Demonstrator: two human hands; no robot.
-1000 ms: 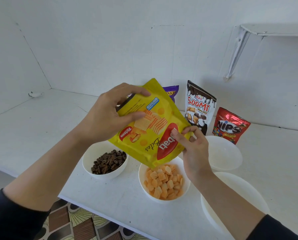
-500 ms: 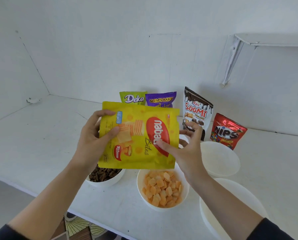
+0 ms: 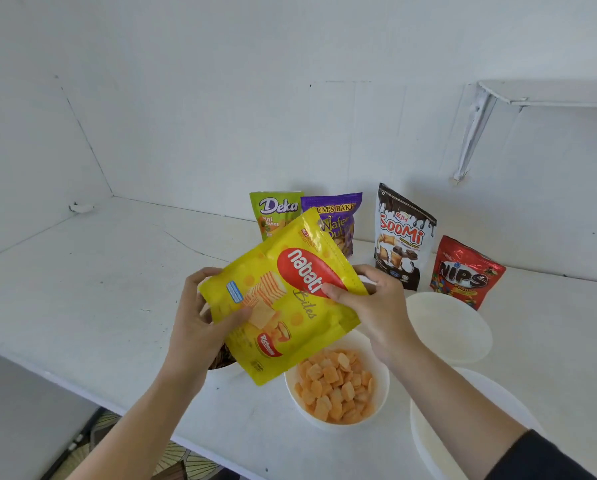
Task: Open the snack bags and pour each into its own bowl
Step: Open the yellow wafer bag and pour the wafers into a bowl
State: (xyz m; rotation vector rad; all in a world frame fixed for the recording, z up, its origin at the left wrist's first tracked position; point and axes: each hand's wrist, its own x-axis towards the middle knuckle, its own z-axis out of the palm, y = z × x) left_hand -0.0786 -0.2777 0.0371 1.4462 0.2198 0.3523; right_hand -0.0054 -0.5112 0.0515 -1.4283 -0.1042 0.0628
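Between both hands (image 3: 200,327) (image 3: 369,306), gripped at either side, tilts the yellow Nabati bag (image 3: 283,306).

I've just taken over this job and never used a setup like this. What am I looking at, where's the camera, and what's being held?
No machine here: a person's bare hands, filmed by a camera on their head looking forward and down. The left hand and right hand hold a yellow Nabati bag above a white counter. Below is a bowl of orange snacks; a dark-filled bowl is mostly hidden. Two empty bowls sit right. Behind stand Deka, purple wafer, Soomi and Nips bags.
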